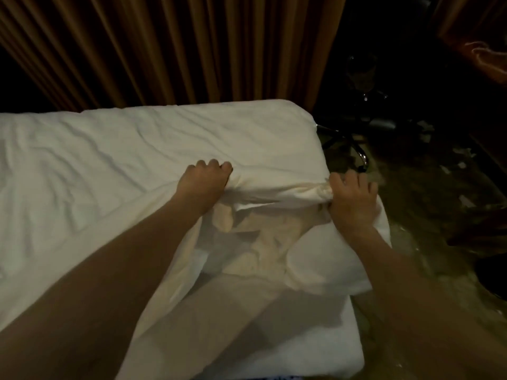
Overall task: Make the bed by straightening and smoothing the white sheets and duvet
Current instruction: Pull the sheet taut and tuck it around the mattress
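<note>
I judge the bed about half made: beyond my knuckles the white duvet [170,144] lies spread but creased, while below my wrists the corner is bunched up over the bare sheet [315,344]. My left hand [204,181] grips its folded edge with curled fingers; my right hand [354,200] clutches the gathered corner. One duvet, one sheet, two hands.
</note>
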